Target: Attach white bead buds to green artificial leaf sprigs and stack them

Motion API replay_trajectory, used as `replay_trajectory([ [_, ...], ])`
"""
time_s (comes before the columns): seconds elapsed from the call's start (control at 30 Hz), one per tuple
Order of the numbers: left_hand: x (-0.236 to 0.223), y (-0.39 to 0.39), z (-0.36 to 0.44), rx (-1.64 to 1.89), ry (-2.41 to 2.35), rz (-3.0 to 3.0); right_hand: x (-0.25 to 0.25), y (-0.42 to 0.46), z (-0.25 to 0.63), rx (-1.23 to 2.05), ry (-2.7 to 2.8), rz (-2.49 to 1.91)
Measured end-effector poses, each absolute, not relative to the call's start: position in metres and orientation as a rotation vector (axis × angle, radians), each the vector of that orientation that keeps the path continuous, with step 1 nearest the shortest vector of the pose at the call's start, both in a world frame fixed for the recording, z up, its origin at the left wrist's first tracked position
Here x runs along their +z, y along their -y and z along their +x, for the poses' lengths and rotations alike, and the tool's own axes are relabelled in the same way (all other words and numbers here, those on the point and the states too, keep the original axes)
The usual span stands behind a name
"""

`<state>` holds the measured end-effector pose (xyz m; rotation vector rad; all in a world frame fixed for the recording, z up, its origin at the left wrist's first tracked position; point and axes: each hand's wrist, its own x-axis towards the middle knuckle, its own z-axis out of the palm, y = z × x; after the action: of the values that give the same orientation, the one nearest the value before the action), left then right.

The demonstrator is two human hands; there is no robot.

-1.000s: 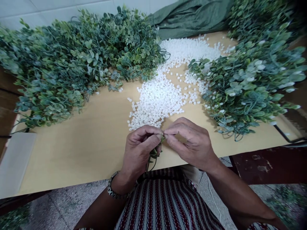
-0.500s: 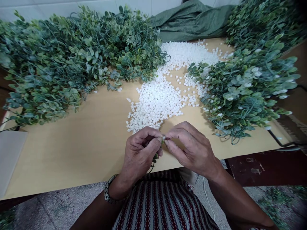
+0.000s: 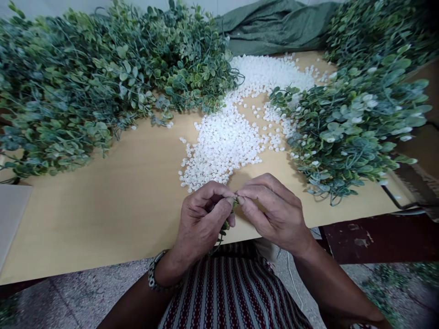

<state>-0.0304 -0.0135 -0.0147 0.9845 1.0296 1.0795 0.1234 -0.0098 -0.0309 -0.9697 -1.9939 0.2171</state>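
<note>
Near the table's front edge, my left hand [image 3: 205, 217] is closed around a sprig of artificial greenery [image 3: 224, 227]. Its leaves and thin stem hang below the fingers, mostly hidden by them. The thumb and forefinger of my right hand [image 3: 272, 211] are pinched together against the left fingertips, at the sprig's tip. Whatever sits between the right fingertips is too small and covered to make out. Just beyond both hands spreads a heap of small white beads [image 3: 224, 141].
Artificial greenery [image 3: 113, 82] is piled along the back left. On the right lies a bunch with white tips [image 3: 353, 128]. A dark green cloth [image 3: 274, 27] is at the back of the table [image 3: 113, 205]. A pale flat panel [image 3: 12, 214] lies at the left edge.
Half a second ago my fingertips were slightly apart, with a small white piece and a thin red bit between them; now they are together. The view has shifted slightly.
</note>
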Motion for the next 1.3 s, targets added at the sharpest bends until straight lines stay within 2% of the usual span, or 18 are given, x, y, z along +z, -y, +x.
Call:
replay_trajectory([
  [0.27, -0.017, 0.012, -0.026, 1.052, -1.055, 0.804, -0.038, 0.014, 0.127, -0.036, 2.158, -0.923],
  [0.43, -0.018, 0.012, -0.027, 1.021, -1.036, 0.793, -0.036, 0.013, 0.129, -0.068, 2.209, -0.924],
  [0.77, -0.016, 0.014, -0.031, 0.956, -1.006, 0.877, -0.040, 0.013, 0.128, 0.090, 2.080, -0.914],
  [1.07, -0.012, 0.015, -0.025, 1.009, -1.093, 1.109, -0.044, 0.017, 0.127, 0.702, 1.708, -1.044],
  [1.3, -0.013, 0.013, -0.020, 1.013, -1.142, 1.095, -0.044, 0.017, 0.123, 0.623, 1.746, -1.035],
])
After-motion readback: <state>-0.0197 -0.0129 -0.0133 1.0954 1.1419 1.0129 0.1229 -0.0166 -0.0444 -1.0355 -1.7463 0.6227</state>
